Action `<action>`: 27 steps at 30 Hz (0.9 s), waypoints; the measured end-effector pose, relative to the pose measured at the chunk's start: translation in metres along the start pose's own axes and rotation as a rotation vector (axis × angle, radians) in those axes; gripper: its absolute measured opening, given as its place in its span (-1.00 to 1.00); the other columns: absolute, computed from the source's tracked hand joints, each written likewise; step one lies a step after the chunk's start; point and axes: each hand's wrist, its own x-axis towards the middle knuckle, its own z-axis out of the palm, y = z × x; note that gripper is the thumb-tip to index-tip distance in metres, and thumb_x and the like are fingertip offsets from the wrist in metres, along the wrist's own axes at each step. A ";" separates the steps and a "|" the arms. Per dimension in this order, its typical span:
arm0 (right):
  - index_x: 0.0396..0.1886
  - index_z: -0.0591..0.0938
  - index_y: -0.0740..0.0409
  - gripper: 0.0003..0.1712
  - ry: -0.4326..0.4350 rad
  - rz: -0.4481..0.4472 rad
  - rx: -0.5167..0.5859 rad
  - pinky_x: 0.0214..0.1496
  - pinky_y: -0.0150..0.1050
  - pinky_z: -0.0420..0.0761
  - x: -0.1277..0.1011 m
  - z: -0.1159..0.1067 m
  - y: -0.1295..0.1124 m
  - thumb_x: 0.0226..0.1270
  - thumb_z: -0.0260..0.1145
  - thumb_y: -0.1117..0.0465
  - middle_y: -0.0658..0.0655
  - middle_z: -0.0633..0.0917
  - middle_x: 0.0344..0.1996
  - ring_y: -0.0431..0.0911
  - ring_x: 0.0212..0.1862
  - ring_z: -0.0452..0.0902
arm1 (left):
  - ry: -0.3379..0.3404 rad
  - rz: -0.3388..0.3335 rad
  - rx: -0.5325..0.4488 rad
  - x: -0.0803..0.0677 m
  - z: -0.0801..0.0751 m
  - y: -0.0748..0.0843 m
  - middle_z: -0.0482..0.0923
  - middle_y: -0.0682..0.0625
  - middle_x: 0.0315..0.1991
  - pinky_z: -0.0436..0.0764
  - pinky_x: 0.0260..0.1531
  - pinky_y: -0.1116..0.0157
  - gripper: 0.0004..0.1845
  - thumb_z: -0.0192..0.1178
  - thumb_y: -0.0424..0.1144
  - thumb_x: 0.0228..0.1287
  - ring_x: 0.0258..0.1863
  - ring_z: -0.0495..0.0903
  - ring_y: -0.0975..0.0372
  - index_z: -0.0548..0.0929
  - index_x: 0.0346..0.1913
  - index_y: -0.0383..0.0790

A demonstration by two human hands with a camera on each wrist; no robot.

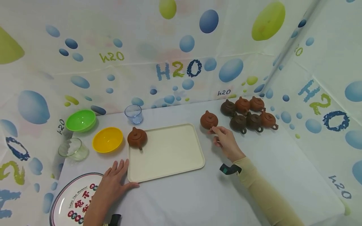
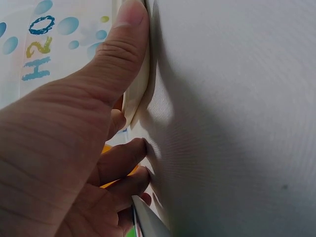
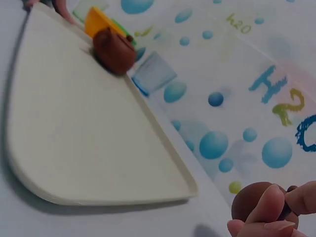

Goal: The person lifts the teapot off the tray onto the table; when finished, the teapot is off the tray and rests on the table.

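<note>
One cream rectangular plastic tray (image 1: 169,153) lies on the white-clothed desk (image 1: 198,194); the left hand (image 1: 113,183), fingers spread, presses its corner. The right hand (image 1: 224,139) apparently pinches a brown clay teapot (image 1: 209,119) beside the tray.

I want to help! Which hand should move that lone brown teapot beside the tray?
Probably the right hand: its fingertips already touch the round brown clay teapot. The left hand presses the cream plastic tray.
</note>
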 end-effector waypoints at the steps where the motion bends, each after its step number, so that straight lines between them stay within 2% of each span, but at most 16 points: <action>1: 0.21 0.59 0.11 -0.61 0.005 0.003 -0.001 -0.47 -0.44 0.36 0.005 -0.001 -0.004 0.71 0.20 -0.07 0.06 0.78 0.05 -0.24 -0.48 0.39 | -0.003 0.000 -0.004 0.000 0.000 0.000 0.27 -0.44 0.58 0.28 0.55 -0.40 0.21 0.50 0.34 0.12 0.59 0.22 -0.42 0.27 0.64 -0.37; 10: 0.22 0.56 0.14 -0.61 -0.016 -0.031 -0.026 -0.44 -0.44 0.39 0.034 0.003 -0.037 0.74 0.14 -0.05 0.12 0.75 0.08 -0.23 -0.45 0.41 | 0.016 0.008 0.000 0.001 -0.001 0.003 0.31 -0.43 0.57 0.29 0.55 -0.39 0.21 0.52 0.32 0.11 0.59 0.24 -0.41 0.28 0.64 -0.36; 18: 0.12 0.58 0.10 -0.69 0.009 0.020 0.082 -0.47 -0.44 0.39 0.054 0.012 -0.043 0.75 0.12 -0.02 0.01 0.76 -0.10 -0.23 -0.45 0.43 | 0.005 0.004 -0.004 0.001 0.001 0.003 0.29 -0.41 0.59 0.28 0.56 -0.39 0.20 0.51 0.31 0.12 0.60 0.23 -0.40 0.28 0.64 -0.34; 23: 0.13 0.57 0.11 -0.69 0.048 0.012 0.135 -0.47 -0.47 0.42 0.068 0.012 -0.044 0.75 0.12 -0.01 0.08 0.71 -0.01 -0.24 -0.42 0.44 | 0.025 0.005 0.010 0.000 0.000 0.002 0.31 -0.41 0.58 0.31 0.55 -0.38 0.20 0.52 0.31 0.11 0.59 0.25 -0.40 0.29 0.64 -0.35; 27: 0.19 0.57 0.10 -0.67 0.108 0.042 0.120 -0.45 -0.48 0.47 0.081 0.008 -0.041 0.75 0.11 -0.02 0.14 0.69 0.09 -0.24 -0.39 0.49 | 0.017 0.002 0.006 -0.001 0.000 0.001 0.30 -0.42 0.58 0.30 0.55 -0.39 0.20 0.52 0.31 0.12 0.59 0.24 -0.41 0.28 0.64 -0.35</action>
